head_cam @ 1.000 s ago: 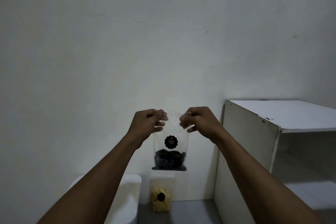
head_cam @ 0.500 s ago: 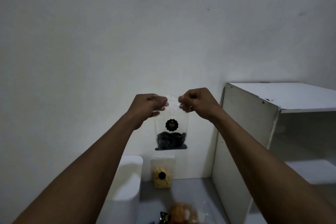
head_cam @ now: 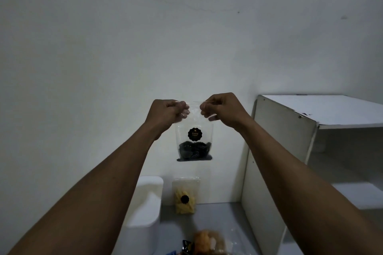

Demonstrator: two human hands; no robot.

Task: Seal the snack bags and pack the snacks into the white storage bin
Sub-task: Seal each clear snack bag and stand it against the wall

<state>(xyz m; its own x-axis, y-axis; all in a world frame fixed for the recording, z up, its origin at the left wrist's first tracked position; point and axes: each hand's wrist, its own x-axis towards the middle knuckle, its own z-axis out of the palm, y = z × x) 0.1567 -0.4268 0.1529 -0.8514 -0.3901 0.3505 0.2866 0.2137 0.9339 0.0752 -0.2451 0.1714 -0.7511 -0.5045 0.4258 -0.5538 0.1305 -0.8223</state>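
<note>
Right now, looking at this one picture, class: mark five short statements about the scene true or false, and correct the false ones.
1. The left hand and the right hand both pinch the top of the clear snack bag. True.
2. The yellow snack bag lies inside the white storage bin. False: it stands outside the bin, to its right, by the wall.
3. The clear snack bag bears a round black label. True.
4. The white shelf unit stands left of the hands. False: it stands to their right.
5. The dark snacks fill the clear snack bag to its top. False: they sit only at the bottom.
</note>
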